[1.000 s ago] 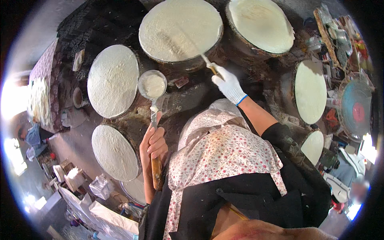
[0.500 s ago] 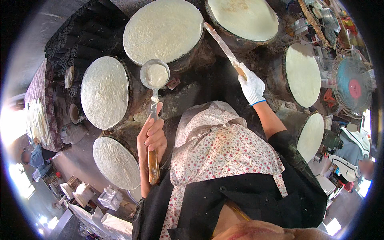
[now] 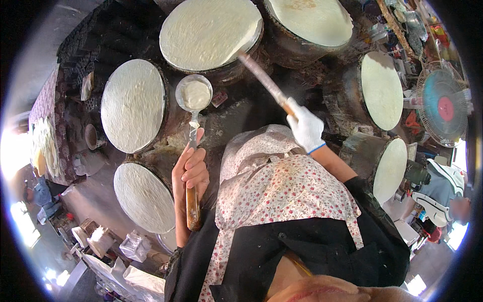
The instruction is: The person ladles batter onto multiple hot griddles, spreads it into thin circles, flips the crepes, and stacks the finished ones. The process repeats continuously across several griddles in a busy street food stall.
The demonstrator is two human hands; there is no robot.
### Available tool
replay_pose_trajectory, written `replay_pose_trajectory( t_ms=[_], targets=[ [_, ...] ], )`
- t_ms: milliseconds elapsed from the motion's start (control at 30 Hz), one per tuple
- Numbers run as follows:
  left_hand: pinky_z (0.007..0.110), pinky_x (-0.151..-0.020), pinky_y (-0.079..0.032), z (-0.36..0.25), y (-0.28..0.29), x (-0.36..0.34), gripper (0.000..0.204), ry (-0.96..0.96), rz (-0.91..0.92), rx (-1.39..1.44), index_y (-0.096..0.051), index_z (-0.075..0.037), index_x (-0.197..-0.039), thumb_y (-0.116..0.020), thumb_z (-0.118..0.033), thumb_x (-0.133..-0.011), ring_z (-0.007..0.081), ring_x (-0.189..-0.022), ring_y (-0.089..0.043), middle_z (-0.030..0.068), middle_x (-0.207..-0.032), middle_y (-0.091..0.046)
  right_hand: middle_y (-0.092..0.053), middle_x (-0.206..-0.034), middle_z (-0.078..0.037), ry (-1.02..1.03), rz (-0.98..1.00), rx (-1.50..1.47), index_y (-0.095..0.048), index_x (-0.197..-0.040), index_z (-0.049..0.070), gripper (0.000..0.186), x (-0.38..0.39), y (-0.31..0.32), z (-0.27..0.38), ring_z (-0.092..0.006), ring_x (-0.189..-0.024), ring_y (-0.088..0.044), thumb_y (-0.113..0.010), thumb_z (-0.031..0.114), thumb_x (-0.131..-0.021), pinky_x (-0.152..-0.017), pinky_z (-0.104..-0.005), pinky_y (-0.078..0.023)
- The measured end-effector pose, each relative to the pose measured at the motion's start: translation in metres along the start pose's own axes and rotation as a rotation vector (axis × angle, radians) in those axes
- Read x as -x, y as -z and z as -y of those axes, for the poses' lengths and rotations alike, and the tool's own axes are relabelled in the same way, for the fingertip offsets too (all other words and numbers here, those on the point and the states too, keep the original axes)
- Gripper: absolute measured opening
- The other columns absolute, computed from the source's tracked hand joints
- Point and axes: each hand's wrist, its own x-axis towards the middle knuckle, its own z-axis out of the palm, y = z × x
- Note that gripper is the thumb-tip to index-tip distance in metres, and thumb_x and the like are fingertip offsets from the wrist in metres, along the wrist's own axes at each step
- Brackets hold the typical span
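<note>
My left hand (image 3: 191,170), bare, is wrapped round the wooden handle of a metal ladle (image 3: 195,95) held upright in front of me. Pale, thick batter lies in the ladle's bowl. In a white glove, my right hand (image 3: 306,128) grips the wooden handle of a long, flat spatula (image 3: 267,83). The spatula's tip is at the near right edge of a round sheet of batter (image 3: 209,31) on the far middle griddle, where the surface looks smoother than the bumpy left part. The glove hides part of the spatula's handle.
Round griddles with pale sheets surround me: far right (image 3: 312,22), right (image 3: 381,90), near right (image 3: 390,171), left (image 3: 133,106) and near left (image 3: 143,197). A fan (image 3: 444,103) stands at the right. Dark stacked cylinders fill the far left. A person is at the right edge.
The spatula has swung left from between the two far griddles to the middle sheet's edge. My gloved hand moved left and nearer me. The ladle stays almost in place.
</note>
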Motion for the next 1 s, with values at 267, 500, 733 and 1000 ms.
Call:
replay_pose_trajectory(
  t_ms=[267, 500, 733, 1000],
  targets=[
    [0.021, -0.039, -0.043, 0.007, 0.008, 0.008, 0.052, -0.070, 0.037, 0.047, -0.025, 0.005, -0.163, -0.037, -0.006, -0.114, 0.0028, -0.049, -0.041, 0.0000, -0.077, -0.041, -0.055, -0.081, -0.009, 0.300, -0.132, -0.054, -0.067, -0.139, 0.043, 0.049, -0.041, -0.014, 0.026, -0.0316, -0.059, -0.062, -0.070, 0.019, -0.096, -0.052, -0.0443, -0.050],
    [0.022, -0.040, -0.043, 0.039, 0.002, 0.011, 0.052, -0.141, 0.052, 0.164, -0.024, 0.004, -0.164, -0.036, -0.007, -0.114, 0.0031, -0.049, -0.041, -0.0002, -0.076, -0.040, -0.059, -0.092, -0.010, 0.546, -0.074, 0.244, -0.070, -0.131, 0.043, 0.046, -0.205, -0.059, 0.025, -0.0322, -0.070, -0.068, -0.064, 0.014, -0.095, -0.061, -0.0475, -0.059],
    [0.023, -0.042, -0.046, 0.078, -0.004, 0.010, 0.054, -0.258, 0.059, 0.200, -0.019, 0.002, -0.166, -0.034, -0.008, -0.116, 0.0041, -0.049, -0.044, 0.0008, -0.076, -0.043, -0.064, -0.093, -0.016, 0.806, 0.013, 0.249, -0.073, -0.107, 0.015, 0.015, -0.297, -0.073, 0.046, -0.0354, -0.077, -0.073, -0.065, 0.024, -0.098, -0.064, -0.0498, -0.060],
    [0.022, -0.042, -0.049, 0.089, 0.000, 0.003, 0.056, -0.306, 0.078, 0.214, -0.015, 0.000, -0.168, -0.033, -0.008, -0.116, 0.0035, -0.047, -0.044, 0.0005, -0.074, -0.043, -0.066, -0.095, -0.012, 0.732, -0.156, 0.012, -0.079, -0.101, 0.031, 0.010, -0.308, -0.049, 0.053, -0.0341, -0.079, -0.072, -0.076, 0.030, -0.091, -0.064, -0.0479, -0.056]
  ],
)
